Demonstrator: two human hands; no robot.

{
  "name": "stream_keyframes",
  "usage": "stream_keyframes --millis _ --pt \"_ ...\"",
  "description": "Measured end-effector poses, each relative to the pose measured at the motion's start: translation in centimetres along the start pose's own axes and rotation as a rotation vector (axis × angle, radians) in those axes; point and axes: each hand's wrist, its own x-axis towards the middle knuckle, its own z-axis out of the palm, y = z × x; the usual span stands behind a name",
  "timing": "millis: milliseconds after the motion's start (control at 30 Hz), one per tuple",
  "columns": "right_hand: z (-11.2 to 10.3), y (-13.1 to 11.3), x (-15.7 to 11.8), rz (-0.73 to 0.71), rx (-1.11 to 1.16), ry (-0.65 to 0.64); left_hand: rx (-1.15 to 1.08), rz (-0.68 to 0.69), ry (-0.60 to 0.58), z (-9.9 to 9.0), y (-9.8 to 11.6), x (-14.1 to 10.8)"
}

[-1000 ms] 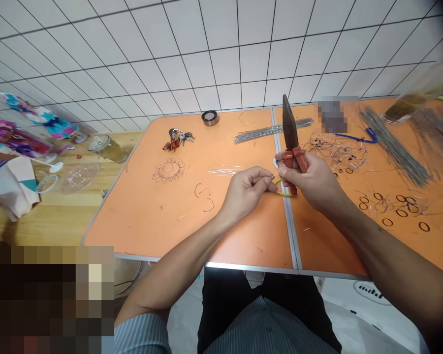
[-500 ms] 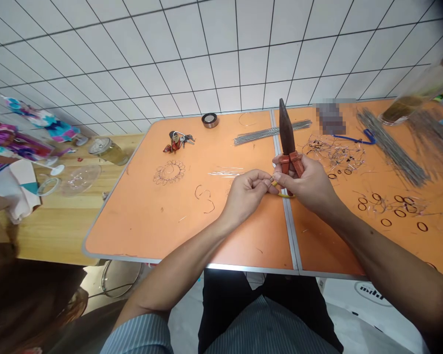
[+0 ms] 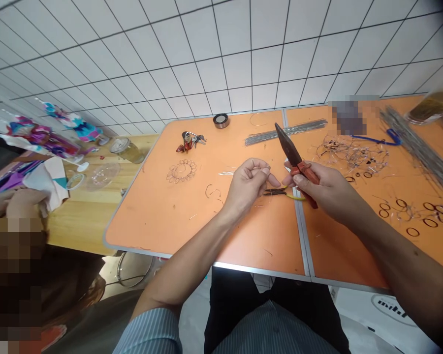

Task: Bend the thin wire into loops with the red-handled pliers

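Observation:
My right hand point(image 3: 323, 184) is closed around the red handles of a pair of pliers point(image 3: 290, 150), whose dark jaws point up and to the left. Just left of it, my left hand point(image 3: 249, 182) has thumb and forefinger pinched together; whatever is between them is too small to make out. Below the hands, a second pair of pliers with yellow handles point(image 3: 295, 197) lies on the orange table point(image 3: 258, 241) across the metal seam. A flower-like ring of looped wire point(image 3: 181, 171) and some short bent wire pieces point(image 3: 213, 191) lie to the left.
Keys point(image 3: 192, 141) and a tape roll point(image 3: 220, 120) lie towards the back. Straight wires point(image 3: 286, 132), tangled wire scraps point(image 3: 354, 153) and dark rings point(image 3: 412, 232) spread rightwards. A person's hands point(image 3: 16, 201) are at a wooden table point(image 3: 81, 221) on the left.
My hands have moved apart slightly. The red-handled pliers now tilt further left, and more of the yellow-handled pliers shows beneath. The view has shifted, bringing the other person's hands into sight.

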Motion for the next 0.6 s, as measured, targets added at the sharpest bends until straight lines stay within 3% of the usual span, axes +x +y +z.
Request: stream_keyframes --millis 433,600 --pt "-0.1 0.4 -0.3 -0.059 -0.338 -0.09 -0.083 0.023 0.108 -1.3 1.6 0.9" --pt "-0.1 0.5 -0.4 -0.088 -0.306 -0.103 -0.096 0.057 0.165 -1.3 2.0 0.7"
